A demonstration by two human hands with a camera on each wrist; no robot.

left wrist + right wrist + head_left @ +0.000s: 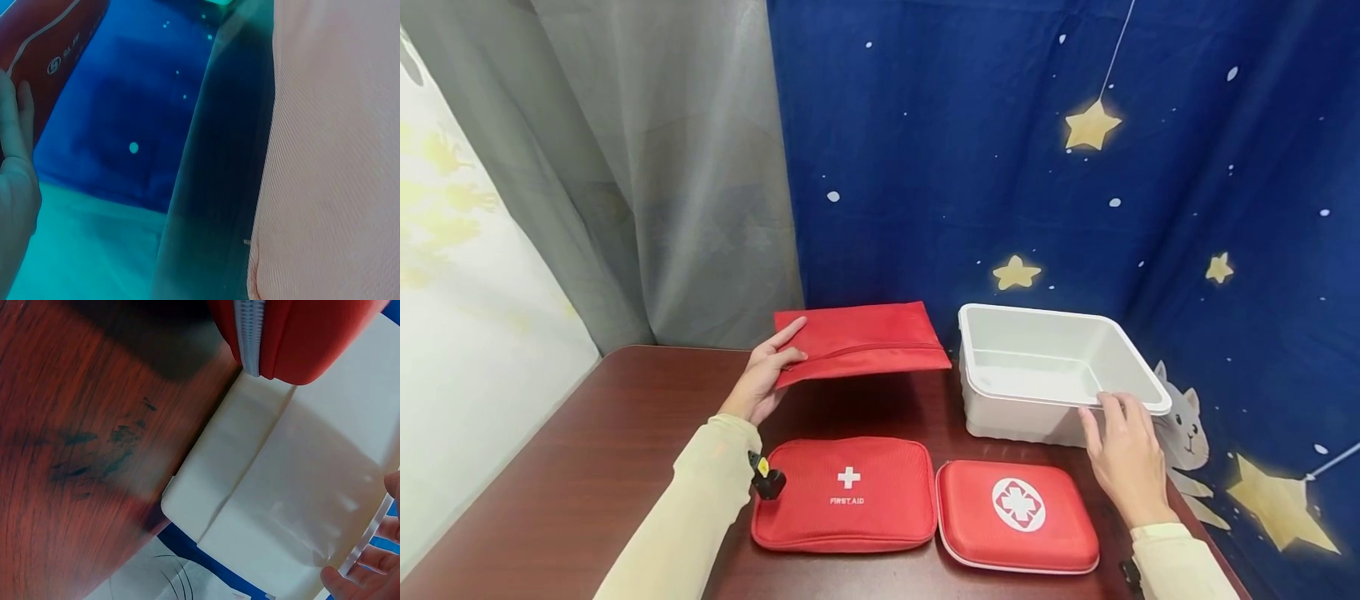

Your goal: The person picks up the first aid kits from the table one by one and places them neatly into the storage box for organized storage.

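The left hand [758, 382] has its grip on a flat red zippered pouch [861, 329], pinching it by its left end and holding it tilted above the far part of the dark wood-grain desk [587, 467], to the left of a white plastic bin [1015, 421]. A dark red zipper [872, 347] runs along the pouch near its front edge; in the left wrist view its other face shows a round pale mark and small lettering too blurred to read. The right hand [1123, 454] grasps the bin at the near rim toward its right corner, fingers hooked over the edge and thumb against the outer wall. The bin stands upright on the desk with its open top facing up. In front of the pouch, a soft red case [883, 508] printed with a white cross and "FIRST AID" lies flat on the desk. Just beside it on the right, near the bin's front, lies a hard-shell red case [966, 517] with a white round cross emblem and a pale zipper round its side. Behind the desk hang a grey curtain [700, 167] and a dark blue curtain [925, 150] patterned with yellow stars. Both arms wear cream sleeves [677, 517].
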